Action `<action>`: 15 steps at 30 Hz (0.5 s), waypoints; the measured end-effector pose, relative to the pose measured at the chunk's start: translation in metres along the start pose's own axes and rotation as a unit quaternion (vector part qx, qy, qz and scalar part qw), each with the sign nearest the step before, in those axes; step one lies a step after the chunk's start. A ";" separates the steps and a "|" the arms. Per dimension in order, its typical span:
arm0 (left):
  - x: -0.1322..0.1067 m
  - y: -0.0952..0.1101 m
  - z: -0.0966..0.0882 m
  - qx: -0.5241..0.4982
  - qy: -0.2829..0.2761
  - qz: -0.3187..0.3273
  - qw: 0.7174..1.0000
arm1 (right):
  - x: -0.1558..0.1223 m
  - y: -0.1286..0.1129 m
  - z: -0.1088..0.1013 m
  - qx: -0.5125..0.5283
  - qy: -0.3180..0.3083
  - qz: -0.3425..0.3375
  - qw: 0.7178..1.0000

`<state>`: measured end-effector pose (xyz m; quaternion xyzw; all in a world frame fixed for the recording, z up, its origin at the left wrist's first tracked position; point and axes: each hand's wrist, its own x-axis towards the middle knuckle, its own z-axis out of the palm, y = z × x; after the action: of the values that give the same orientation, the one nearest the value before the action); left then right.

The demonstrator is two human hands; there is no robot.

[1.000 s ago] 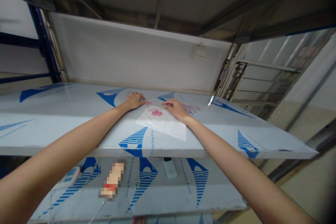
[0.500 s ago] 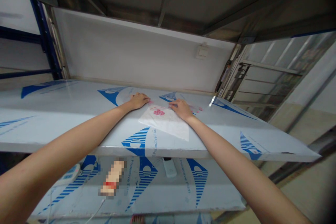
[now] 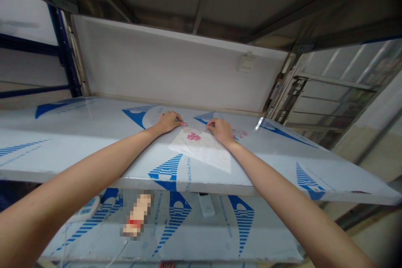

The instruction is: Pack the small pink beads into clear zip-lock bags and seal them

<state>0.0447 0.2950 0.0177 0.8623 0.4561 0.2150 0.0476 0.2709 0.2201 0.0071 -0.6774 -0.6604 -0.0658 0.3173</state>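
A transparent plastic bag [image 3: 201, 149] lies flat on a film-covered shelf [image 3: 94, 150], with a cluster of small pink pieces [image 3: 194, 136] inside near its top. My left hand [image 3: 169, 122] rests at the bag's upper left corner, fingertips pinched on its edge by a pink strip [image 3: 184, 124]. My right hand [image 3: 220, 130] is at the upper right corner, fingertips pinched on the edge. Several small pink bits [image 3: 240, 133] lie beyond my right hand.
Blue-printed protective film covers this shelf and a lower one. The lower shelf holds a white remote-like device [image 3: 206, 205], a pixelated object [image 3: 137, 215], and a white digital unit [image 3: 84, 210] with a cable. A wall switch [image 3: 246, 63] sits above the back.
My fingers have drawn closer together on the bag's top edge. The whole scene has shifted slightly right and down in the view as my head moved.
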 end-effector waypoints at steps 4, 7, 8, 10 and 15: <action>0.000 0.001 -0.001 -0.001 0.015 -0.025 1.000 | 0.003 -0.006 -0.014 0.187 -0.038 -0.038 0.981; 0.001 -0.002 -0.003 -0.003 0.012 -0.046 0.999 | 0.002 -0.011 -0.023 0.289 -0.146 -0.102 0.941; 0.001 -0.003 -0.003 -0.005 0.011 -0.053 0.999 | 0.000 -0.012 -0.024 0.293 -0.179 -0.110 0.933; 0.002 -0.005 -0.003 -0.010 0.016 -0.065 0.998 | -0.004 -0.015 -0.025 0.280 -0.235 -0.117 0.923; 0.002 -0.007 -0.004 -0.025 0.027 -0.072 0.997 | -0.009 -0.017 -0.020 0.251 -0.275 -0.135 0.918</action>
<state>0.0386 0.3001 0.0199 0.8194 0.5127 0.2457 0.0727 0.2602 0.2009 0.0240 -0.4710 -0.8018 0.2486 0.2713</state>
